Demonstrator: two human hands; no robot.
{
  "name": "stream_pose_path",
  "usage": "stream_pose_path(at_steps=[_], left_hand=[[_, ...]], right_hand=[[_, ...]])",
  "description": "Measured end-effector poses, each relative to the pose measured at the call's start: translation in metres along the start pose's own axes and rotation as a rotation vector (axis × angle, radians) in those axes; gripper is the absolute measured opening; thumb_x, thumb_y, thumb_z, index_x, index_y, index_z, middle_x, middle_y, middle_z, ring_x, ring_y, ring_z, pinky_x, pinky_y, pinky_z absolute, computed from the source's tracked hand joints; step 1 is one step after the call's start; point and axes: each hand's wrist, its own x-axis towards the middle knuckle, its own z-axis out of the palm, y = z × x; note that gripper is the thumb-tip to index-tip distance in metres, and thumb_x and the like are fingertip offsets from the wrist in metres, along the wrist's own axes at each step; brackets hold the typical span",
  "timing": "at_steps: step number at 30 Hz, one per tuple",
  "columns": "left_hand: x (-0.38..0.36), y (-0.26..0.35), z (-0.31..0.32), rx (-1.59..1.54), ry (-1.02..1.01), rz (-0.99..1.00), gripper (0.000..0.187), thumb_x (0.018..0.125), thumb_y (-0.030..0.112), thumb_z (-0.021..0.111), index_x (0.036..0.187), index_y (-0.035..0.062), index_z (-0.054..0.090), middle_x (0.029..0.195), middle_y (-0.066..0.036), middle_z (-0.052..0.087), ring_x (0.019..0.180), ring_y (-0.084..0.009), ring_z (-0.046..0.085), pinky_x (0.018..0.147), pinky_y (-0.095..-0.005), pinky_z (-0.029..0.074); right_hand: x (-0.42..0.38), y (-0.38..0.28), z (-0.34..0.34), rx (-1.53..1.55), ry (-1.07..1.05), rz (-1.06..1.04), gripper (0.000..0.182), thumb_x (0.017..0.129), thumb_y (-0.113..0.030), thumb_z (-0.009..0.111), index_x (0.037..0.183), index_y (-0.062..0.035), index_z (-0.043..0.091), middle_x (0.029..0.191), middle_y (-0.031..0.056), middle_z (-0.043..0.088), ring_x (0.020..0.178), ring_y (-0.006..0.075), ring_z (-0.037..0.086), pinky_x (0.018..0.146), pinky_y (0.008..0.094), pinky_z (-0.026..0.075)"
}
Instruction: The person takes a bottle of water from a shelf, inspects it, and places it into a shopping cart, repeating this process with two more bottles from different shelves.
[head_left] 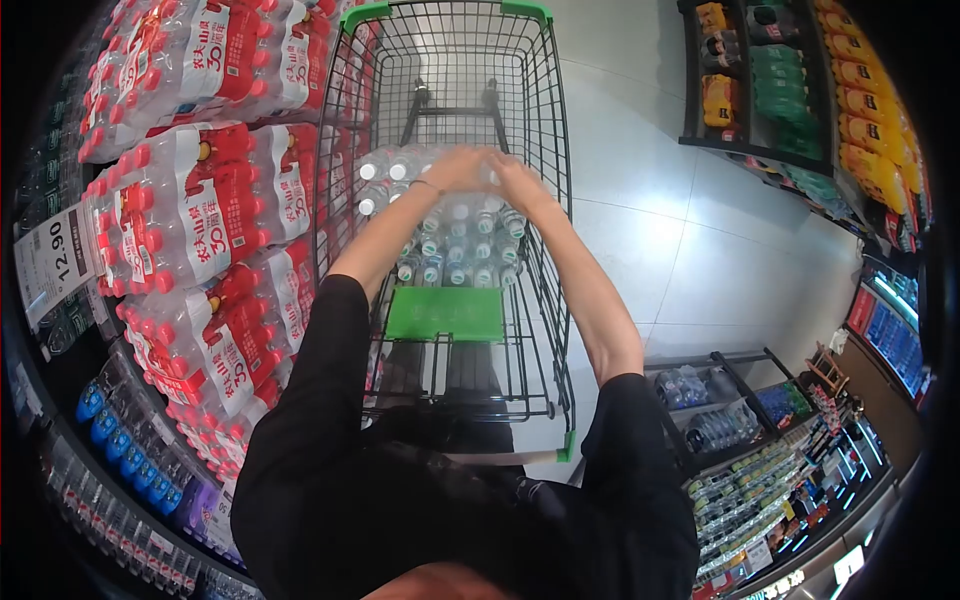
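Both my arms reach into a black wire shopping cart [563, 200] with green corners and a green seat flap [445, 313]. Clear bottles with white caps [458, 245] stand in rows inside it. My left hand [462, 170] is over the bottles at the back of the group, its fingers blurred. Close beside it, my right hand [515, 182] bends inward at the bottle tops, near a whitish cap. The fingertips of both hands are too blurred to tell what they grip, if anything.
Stacked red-and-white bottle packs [210, 210] rise along the cart's left side, with a price tag [57, 258]. Blue-capped bottles [120, 450] line a lower left shelf. Drink shelves [785, 90] stand at the upper right, and a rack of bottle packs [720, 410] at the lower right.
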Motion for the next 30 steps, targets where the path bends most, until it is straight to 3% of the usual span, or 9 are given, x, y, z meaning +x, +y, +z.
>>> stream_pose_path(at_steps=[4,6,13,16,21,24,27,30], left_hand=[[0.009,-0.006,-0.004,0.106,-0.135,-0.003,0.075,0.069,0.047,0.076,0.130,0.0066,0.058,0.116,-0.024,0.066,0.110,-0.0408,0.062,0.099,-0.0476,0.048],[0.009,-0.004,-0.012,0.107,-0.173,-0.017,0.077,0.068,0.049,0.076,0.129,0.0045,0.058,0.119,-0.025,0.065,0.112,-0.0399,0.061,0.100,-0.0477,0.047],[0.011,-0.015,0.005,0.104,-0.123,-0.012,0.070,0.067,0.031,0.075,0.126,-0.0016,0.056,0.118,-0.024,0.064,0.112,-0.0389,0.061,0.098,-0.0474,0.049],[0.004,0.002,-0.006,0.141,-0.140,-0.064,0.067,0.066,0.026,0.074,0.125,-0.0016,0.056,0.118,-0.024,0.064,0.112,-0.0385,0.061,0.097,-0.0474,0.049],[0.001,0.004,-0.005,0.177,-0.124,-0.063,0.065,0.067,0.024,0.072,0.125,-0.0015,0.056,0.121,-0.024,0.063,0.115,-0.0380,0.059,0.100,-0.0467,0.047],[-0.007,0.003,0.003,0.199,0.109,0.029,0.052,0.065,0.025,0.074,0.113,0.0046,0.067,0.108,-0.020,0.069,0.105,-0.0362,0.065,0.094,-0.0462,0.051],[-0.027,0.043,-0.032,0.089,0.039,0.053,0.065,0.073,0.025,0.071,0.129,-0.0036,0.052,0.130,-0.025,0.057,0.127,-0.0398,0.049,0.111,-0.0487,0.036],[-0.059,0.065,-0.039,-0.003,0.344,0.255,0.069,0.071,0.018,0.070,0.134,-0.0008,0.050,0.134,-0.026,0.053,0.128,-0.0418,0.048,0.110,-0.0490,0.037]], right_hand=[[0.004,0.009,0.013,0.040,0.025,0.025,0.060,0.083,-0.018,0.072,0.137,-0.0062,0.049,0.139,0.0229,0.052,0.125,0.0410,0.052,0.103,0.0470,0.046],[0.005,0.011,0.022,0.019,0.030,0.105,0.062,0.079,-0.015,0.074,0.135,-0.0045,0.049,0.137,0.0209,0.053,0.126,0.0372,0.052,0.103,0.0444,0.047],[0.012,0.026,0.046,0.021,0.062,0.106,0.067,0.079,-0.012,0.071,0.140,-0.0028,0.045,0.140,0.0203,0.050,0.127,0.0356,0.052,0.103,0.0447,0.047],[0.012,0.022,0.043,0.040,-0.024,0.170,0.067,0.080,-0.015,0.071,0.140,-0.0025,0.044,0.143,0.0294,0.045,0.127,0.0446,0.049,0.108,0.0472,0.042],[0.011,0.020,0.043,0.119,0.043,0.128,0.068,0.078,-0.010,0.071,0.139,0.0027,0.043,0.136,0.0263,0.052,0.126,0.0436,0.049,0.107,0.0465,0.042],[0.010,0.022,0.047,0.137,0.053,0.162,0.069,0.077,-0.010,0.071,0.140,0.0012,0.043,0.136,0.0254,0.052,0.127,0.0430,0.049,0.108,0.0460,0.042],[0.010,0.002,0.026,0.191,-0.005,0.228,0.075,0.076,-0.010,0.071,0.143,-0.0004,0.039,0.142,0.0273,0.046,0.132,0.0428,0.044,0.111,0.0453,0.038],[-0.002,-0.024,0.008,0.168,0.023,0.233,0.082,0.076,-0.011,0.071,0.147,-0.0021,0.032,0.148,0.0314,0.038,0.138,0.0442,0.037,0.116,0.0465,0.032]])
